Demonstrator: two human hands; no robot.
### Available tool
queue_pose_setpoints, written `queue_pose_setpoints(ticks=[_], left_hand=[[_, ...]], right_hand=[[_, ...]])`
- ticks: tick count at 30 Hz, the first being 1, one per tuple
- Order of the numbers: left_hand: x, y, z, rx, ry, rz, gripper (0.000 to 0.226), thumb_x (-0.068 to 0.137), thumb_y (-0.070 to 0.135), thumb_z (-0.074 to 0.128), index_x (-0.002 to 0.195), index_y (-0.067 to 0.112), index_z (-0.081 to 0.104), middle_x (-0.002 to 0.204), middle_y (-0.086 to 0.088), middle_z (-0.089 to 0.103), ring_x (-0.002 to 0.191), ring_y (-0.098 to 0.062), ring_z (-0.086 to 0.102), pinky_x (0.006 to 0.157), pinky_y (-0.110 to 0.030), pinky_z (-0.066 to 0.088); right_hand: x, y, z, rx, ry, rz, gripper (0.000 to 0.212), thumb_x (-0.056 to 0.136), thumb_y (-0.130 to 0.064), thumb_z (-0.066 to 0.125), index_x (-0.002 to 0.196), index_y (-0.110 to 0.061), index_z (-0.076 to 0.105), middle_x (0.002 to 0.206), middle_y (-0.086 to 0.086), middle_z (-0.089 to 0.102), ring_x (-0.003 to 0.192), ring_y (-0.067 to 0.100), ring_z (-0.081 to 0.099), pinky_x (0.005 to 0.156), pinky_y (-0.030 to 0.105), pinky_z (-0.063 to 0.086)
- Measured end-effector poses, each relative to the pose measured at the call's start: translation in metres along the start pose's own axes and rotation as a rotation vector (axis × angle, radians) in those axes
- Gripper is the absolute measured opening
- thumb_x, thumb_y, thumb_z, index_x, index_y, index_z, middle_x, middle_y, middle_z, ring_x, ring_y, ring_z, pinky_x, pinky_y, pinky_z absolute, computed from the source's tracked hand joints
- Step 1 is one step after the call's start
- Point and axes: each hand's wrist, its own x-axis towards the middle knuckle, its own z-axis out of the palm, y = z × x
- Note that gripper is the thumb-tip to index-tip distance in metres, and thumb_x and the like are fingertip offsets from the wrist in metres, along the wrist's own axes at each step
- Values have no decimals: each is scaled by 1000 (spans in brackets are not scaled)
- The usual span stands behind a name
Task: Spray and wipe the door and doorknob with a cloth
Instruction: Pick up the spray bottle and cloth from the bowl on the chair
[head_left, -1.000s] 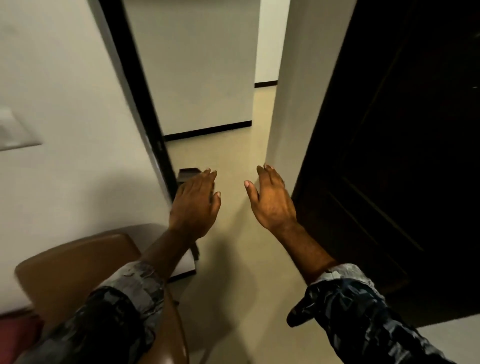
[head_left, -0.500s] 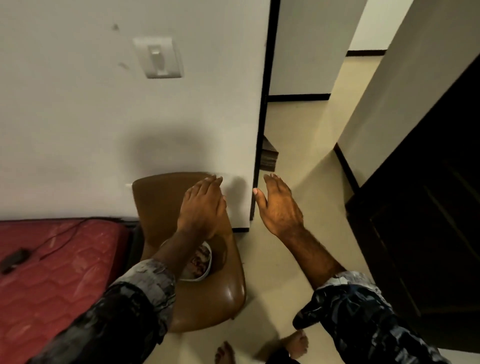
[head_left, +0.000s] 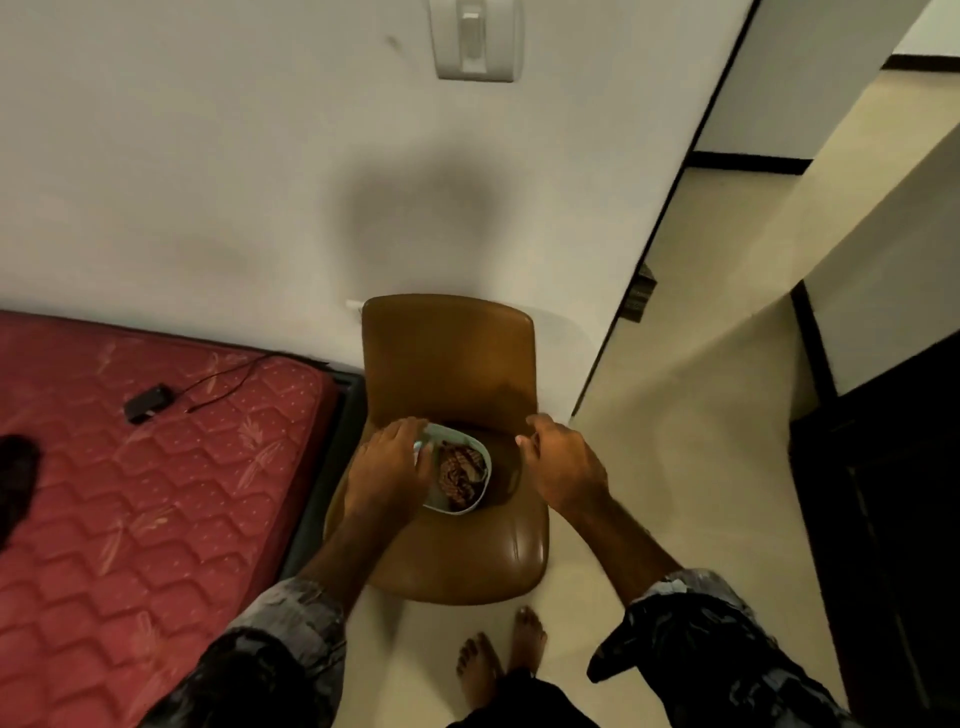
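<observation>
A pale green bowl (head_left: 480, 457) sits on the seat of a brown chair (head_left: 452, 364). Inside it lies a crumpled reddish-brown patterned cloth (head_left: 460, 470). My left hand (head_left: 387, 473) reaches over the bowl's left rim, fingers spread and touching the edge; it grips nothing that I can see. My right hand (head_left: 563, 465) hovers over the seat just right of the bowl, fingers loosely curled and empty. The dark wooden door (head_left: 893, 509) stands at the far right, mostly in shadow. Neither a spray bottle nor the doorknob is in view.
A red quilted mattress (head_left: 156, 493) lies left of the chair, with a small black device and cable (head_left: 148, 402) on it. A light switch (head_left: 475, 39) is on the white wall above. A doorway opens to a corridor at the upper right. Bare feet (head_left: 501, 660) stand on the cream floor.
The view has swung from the doorway down and left to the chair. Both hands have dropped from mid-air to the seat, the left one reaching the bowl.
</observation>
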Motion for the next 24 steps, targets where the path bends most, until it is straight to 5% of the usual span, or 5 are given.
queue_pose_setpoints(ticks=[7, 12, 16, 22, 24], left_hand=[[-17, -57, 35, -45, -11, -168, 34, 99, 33, 49, 131, 28, 61, 125, 2, 66, 111, -20, 64, 90, -36, 52], [-3, -89, 72, -82, 3, -215, 33, 100, 27, 51, 129, 19, 65, 124, -5, 69, 113, -25, 64, 97, -42, 52], [20, -127, 124, -51, -91, -240, 41, 100, 44, 35, 131, 30, 58, 132, 4, 64, 126, -19, 58, 110, -46, 45], [65, -145, 164, -336, -37, -459, 48, 100, 28, 61, 145, 18, 50, 127, 16, 46, 117, 1, 41, 95, -7, 30], [80, -163, 186, -382, -52, -528, 62, 92, 25, 71, 148, 17, 45, 135, 13, 54, 120, 1, 48, 94, -8, 38]], right_hand=[[26, 9, 74, -1, -154, -9, 34, 108, -43, 56, 133, -20, 61, 123, 6, 72, 110, 26, 70, 85, 42, 62], [56, 16, 126, -35, -252, -39, 38, 107, -43, 58, 136, -18, 61, 123, 8, 73, 113, 27, 70, 91, 41, 61], [89, 23, 174, -4, -311, -9, 47, 106, -44, 61, 143, -14, 60, 133, 11, 70, 124, 30, 67, 100, 42, 59], [137, 31, 248, 1, -360, 39, 45, 105, -40, 64, 140, -13, 61, 135, 12, 69, 127, 32, 65, 103, 42, 57], [149, 32, 269, -3, -379, 69, 49, 105, -38, 65, 146, -12, 58, 141, 13, 66, 132, 33, 62, 108, 44, 55]])
